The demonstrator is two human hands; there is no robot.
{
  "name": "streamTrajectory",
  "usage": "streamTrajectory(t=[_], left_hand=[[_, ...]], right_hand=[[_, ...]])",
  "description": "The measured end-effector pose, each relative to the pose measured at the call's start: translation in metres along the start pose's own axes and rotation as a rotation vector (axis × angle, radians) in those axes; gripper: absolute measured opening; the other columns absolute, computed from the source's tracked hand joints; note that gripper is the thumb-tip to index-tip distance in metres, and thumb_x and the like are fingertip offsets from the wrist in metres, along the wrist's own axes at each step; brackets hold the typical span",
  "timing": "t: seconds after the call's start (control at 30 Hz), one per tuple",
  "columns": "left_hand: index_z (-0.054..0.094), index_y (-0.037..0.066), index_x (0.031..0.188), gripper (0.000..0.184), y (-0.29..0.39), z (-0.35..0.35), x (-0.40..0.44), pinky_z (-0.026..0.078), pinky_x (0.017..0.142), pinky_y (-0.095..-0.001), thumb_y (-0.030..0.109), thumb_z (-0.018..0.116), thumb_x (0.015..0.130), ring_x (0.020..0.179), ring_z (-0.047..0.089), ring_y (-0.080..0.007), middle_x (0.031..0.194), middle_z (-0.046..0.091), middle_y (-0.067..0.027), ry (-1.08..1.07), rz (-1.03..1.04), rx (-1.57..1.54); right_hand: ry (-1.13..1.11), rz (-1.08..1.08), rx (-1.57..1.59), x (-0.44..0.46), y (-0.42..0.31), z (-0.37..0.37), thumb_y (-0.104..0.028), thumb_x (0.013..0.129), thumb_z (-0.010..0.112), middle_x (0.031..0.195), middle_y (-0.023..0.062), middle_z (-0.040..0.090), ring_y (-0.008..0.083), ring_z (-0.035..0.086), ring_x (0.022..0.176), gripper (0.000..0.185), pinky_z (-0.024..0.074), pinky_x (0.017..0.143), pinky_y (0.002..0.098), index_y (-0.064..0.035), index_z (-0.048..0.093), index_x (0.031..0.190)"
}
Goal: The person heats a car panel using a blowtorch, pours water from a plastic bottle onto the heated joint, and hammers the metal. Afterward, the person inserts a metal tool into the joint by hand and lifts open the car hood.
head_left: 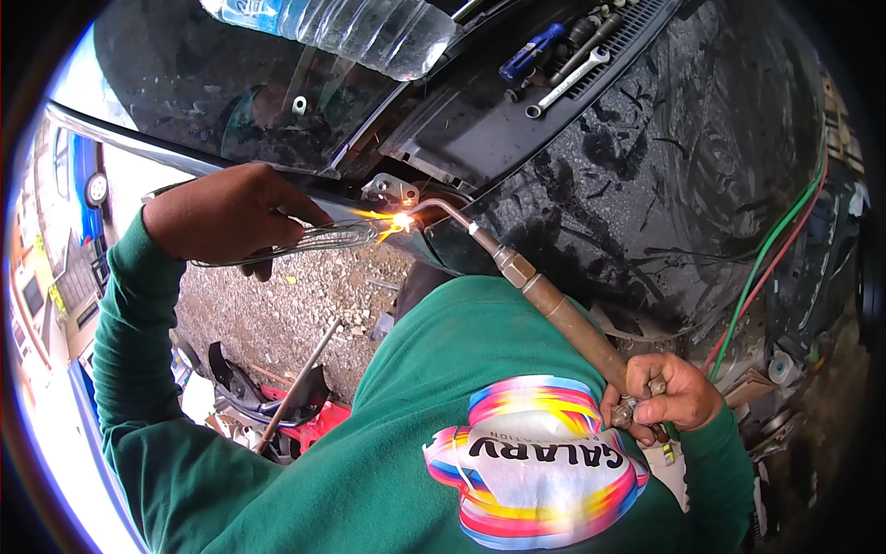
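Holding a thin, silvery bundle of looped metal wire point(337, 237), the left hand point(231, 217) has its fingers closed upon it. The bundle's free end projects from these fingers towards 3 o'clock; part of its length is hidden behind the hand. The right hand point(678, 392) has its fingers clamped around the valve end of a long, brown metal torch point(565, 316) with a slim, curved neck. The torch body runs from these fingers towards 10 o'clock, its tip ending in a bright yellow-white flame point(402, 222).

Clock positions below are taken from the flame. The wire's free end is just beside it at 9 o'clock; whether they touch cannot be determined, owing to glare. A grey metal bracket with holes point(391, 188) is near at 12 o'clock. A clear, ribbed plastic bottle point(360, 32) lies at 11 o'clock. A blue-handled screwdriver point(532, 51) lies at 1 o'clock, with a silver steel spanner point(568, 83) just beside it. Green and red hoses point(771, 245) hang at 3 o'clock, across a dusty black vehicle panel point(646, 185).
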State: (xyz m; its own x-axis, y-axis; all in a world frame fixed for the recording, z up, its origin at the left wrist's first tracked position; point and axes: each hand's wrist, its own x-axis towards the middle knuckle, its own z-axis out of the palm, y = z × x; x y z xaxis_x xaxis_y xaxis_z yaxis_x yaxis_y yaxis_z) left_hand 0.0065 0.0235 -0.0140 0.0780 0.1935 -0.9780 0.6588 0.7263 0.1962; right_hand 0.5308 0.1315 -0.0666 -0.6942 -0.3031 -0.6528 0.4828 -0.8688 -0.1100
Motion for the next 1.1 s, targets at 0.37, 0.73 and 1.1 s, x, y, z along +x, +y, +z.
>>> streamTrajectory(t=[0.37, 0.73, 1.1], left_hand=[[0.075, 0.004, 0.149, 0.046, -0.0011, -0.0006, 0.0001, 0.068, 0.068, -0.0344, 0.003, 0.066, 0.104, 0.073, 0.083, -0.0183, 0.095, 0.083, -0.0114, -0.004, -0.021, -0.008], [0.073, 0.002, 0.150, 0.046, 0.0000, -0.0004, -0.0006, 0.067, 0.067, -0.0343, 0.004, 0.065, 0.105, 0.072, 0.082, -0.0188, 0.095, 0.083, -0.0121, -0.011, -0.027, -0.017], [0.074, 0.003, 0.149, 0.045, -0.0008, -0.0013, 0.0019, 0.067, 0.067, -0.0348, 0.003, 0.064, 0.105, 0.071, 0.082, -0.0188, 0.090, 0.081, -0.0101, -0.011, -0.032, -0.025]], right_hand=[[-0.015, 0.001, -0.012, 0.0007, -0.0019, -0.0004, -0.007, 0.099, 0.075, 0.087, 0.0267, 0.073, 0.0210, 0.077, 0.086, 0.017, 0.0539, 0.060, 0.0279, -0.0092, 0.058, 0.098], [-0.017, -0.007, -0.019, 0.0014, -0.0010, -0.0008, -0.010, 0.101, 0.075, 0.075, 0.0189, 0.071, 0.0252, 0.076, 0.102, 0.017, 0.0528, 0.065, 0.0288, -0.0092, 0.058, 0.098], [-0.013, 0.007, -0.006, -0.0001, -0.0035, -0.0025, -0.009, 0.101, 0.076, 0.073, 0.0182, 0.070, 0.0288, 0.075, 0.111, 0.018, 0.0521, 0.061, 0.0286, -0.0092, 0.058, 0.098]])
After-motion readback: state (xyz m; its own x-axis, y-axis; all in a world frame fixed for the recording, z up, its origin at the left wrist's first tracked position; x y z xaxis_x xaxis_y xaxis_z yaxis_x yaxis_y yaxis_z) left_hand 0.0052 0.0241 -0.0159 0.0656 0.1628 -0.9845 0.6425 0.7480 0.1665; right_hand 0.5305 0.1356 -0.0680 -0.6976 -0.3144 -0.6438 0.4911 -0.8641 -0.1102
